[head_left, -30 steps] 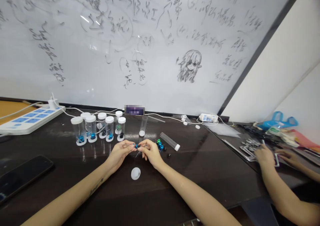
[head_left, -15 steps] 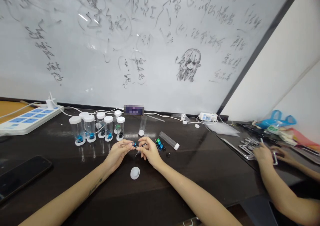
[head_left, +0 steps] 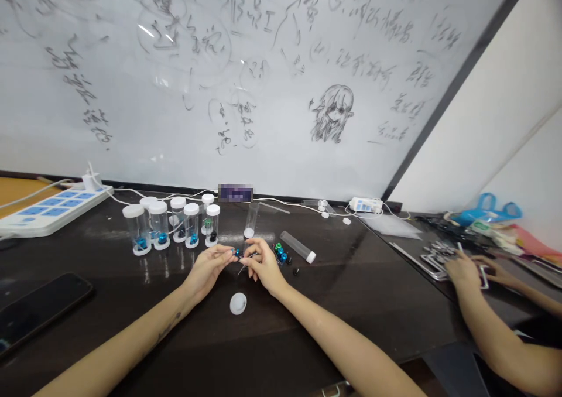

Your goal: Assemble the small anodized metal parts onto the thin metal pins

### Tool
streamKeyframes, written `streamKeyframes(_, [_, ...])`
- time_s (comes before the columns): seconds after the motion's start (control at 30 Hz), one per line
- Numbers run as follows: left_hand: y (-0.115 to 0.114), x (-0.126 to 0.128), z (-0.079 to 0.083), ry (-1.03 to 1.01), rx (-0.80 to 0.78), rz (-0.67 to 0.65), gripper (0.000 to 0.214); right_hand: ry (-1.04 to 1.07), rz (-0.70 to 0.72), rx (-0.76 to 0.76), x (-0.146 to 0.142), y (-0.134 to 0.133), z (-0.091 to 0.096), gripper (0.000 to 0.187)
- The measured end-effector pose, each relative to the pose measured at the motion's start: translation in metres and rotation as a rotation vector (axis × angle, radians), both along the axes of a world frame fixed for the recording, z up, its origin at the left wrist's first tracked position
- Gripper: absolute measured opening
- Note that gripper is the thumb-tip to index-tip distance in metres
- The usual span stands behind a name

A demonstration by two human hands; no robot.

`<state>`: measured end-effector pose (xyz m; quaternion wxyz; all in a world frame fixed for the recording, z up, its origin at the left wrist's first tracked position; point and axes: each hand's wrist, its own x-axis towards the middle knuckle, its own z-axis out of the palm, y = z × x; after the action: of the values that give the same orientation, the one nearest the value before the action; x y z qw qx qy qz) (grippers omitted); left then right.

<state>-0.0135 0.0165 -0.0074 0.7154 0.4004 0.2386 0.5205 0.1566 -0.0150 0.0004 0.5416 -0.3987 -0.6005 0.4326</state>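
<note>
My left hand [head_left: 208, 268] and my right hand [head_left: 264, 266] meet over the dark table [head_left: 132, 327], fingertips pinched together on a small blue bead [head_left: 237, 253] and a thin metal pin. Just right of my right hand lies a little heap of blue, green and black beads [head_left: 280, 252]. A loose white cap [head_left: 237, 303] rests on the table below my hands. Behind my left hand stand several clear vials with white caps [head_left: 175, 224], each with a bead at its bottom. One empty tube [head_left: 250, 220] stands upright, and another tube [head_left: 298, 247] lies on its side.
A white power strip [head_left: 48, 206] with cables sits at the back left, a dark phone [head_left: 39, 309] at the front left. A whiteboard with writing rises behind. At the right, another person's hands [head_left: 468, 271] work among metal parts [head_left: 434, 253] beside a blue bag [head_left: 487, 209].
My hands stay pinched on the bead with only slight finger shifts. The other person's hands at the right have moved a little.
</note>
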Motion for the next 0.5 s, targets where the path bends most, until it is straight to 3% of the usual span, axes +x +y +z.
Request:
streamKeyframes(0.2, [-0.0002, -0.0002, 0.0009, 0.002, 0.002, -0.033, 0.013, -0.052, -0.024, 0.023, 0.0007, -0.0017, 0.0014, 0.022])
streamKeyframes(0.5, [0.0007, -0.0003, -0.0015, 0.006, -0.006, -0.029, 0.013, -0.037, -0.020, -0.009, 0.0015, 0.0021, -0.0038, 0.021])
